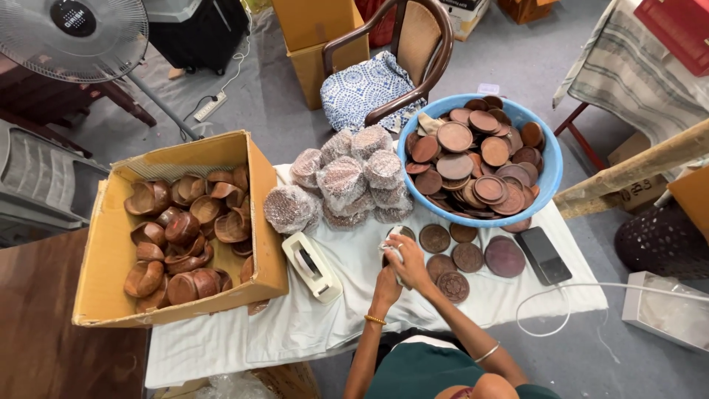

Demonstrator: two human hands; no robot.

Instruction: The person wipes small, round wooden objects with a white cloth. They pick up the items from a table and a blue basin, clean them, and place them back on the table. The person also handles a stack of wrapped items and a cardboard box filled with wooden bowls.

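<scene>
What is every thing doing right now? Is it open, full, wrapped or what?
Cardboard box: open, holding wooden bowls.
Blue basin: heaped with round wooden lids.
Wrapped bundles: stacked, covered in wrap.
Phone: flat, screen dark.
Hands: together, holding something white.

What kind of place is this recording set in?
Probably a small home or craft workshop used for packing. A cardboard box holds wooden bowls, a blue basin holds round wooden lids, and wrapped bundles sit beside a tape dispenser on a cloth-covered table.
</scene>
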